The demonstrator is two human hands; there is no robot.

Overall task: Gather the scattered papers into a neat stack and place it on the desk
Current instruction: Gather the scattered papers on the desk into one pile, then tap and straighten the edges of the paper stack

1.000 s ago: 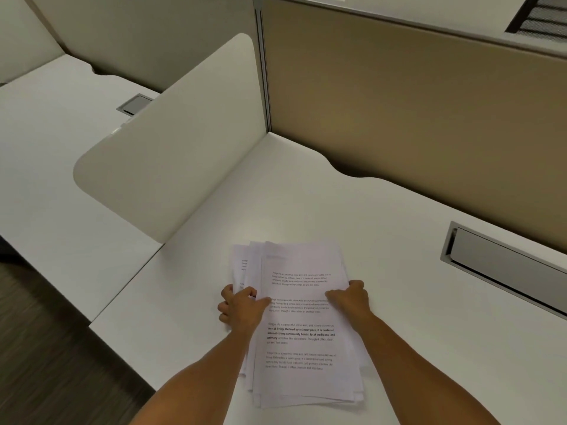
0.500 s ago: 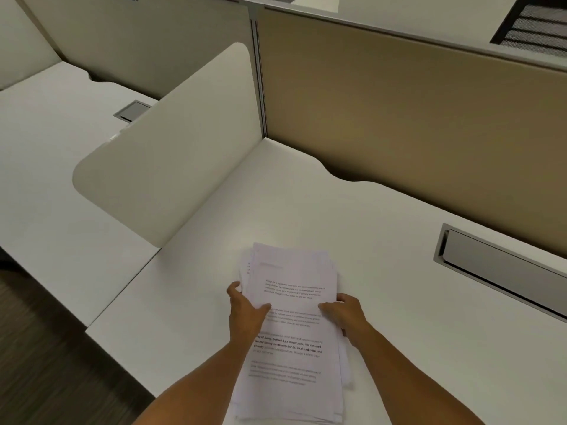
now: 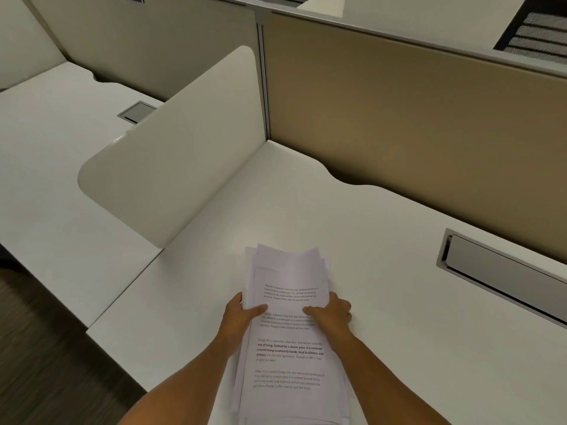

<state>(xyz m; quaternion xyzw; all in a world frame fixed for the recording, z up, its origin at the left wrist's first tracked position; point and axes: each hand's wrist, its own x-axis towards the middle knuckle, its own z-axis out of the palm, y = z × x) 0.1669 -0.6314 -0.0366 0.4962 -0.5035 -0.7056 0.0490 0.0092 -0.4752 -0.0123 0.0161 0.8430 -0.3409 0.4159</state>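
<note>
A stack of printed white papers (image 3: 288, 351) sits at the near edge of the white desk (image 3: 383, 317), its top sheet covered in paragraphs of text. My left hand (image 3: 241, 314) grips the stack's left edge, thumb on top. On the right edge is my right hand (image 3: 333, 311), thumb over the top sheet and fingers at the side. The far ends of the sheets are slightly fanned and uneven. The stack's near end runs out of the bottom of the frame.
A rounded white divider panel (image 3: 171, 161) stands to the left of the papers. A tan partition wall (image 3: 414, 118) runs along the back. A grey cable tray slot (image 3: 503, 271) is set into the desk at right. Another desk (image 3: 52, 142) lies left, with dark floor (image 3: 40, 348) below.
The fanned sheets have been squeezed into a narrower stack. Both hands shifted from pressing on top of the papers to gripping the stack's left and right edges.
</note>
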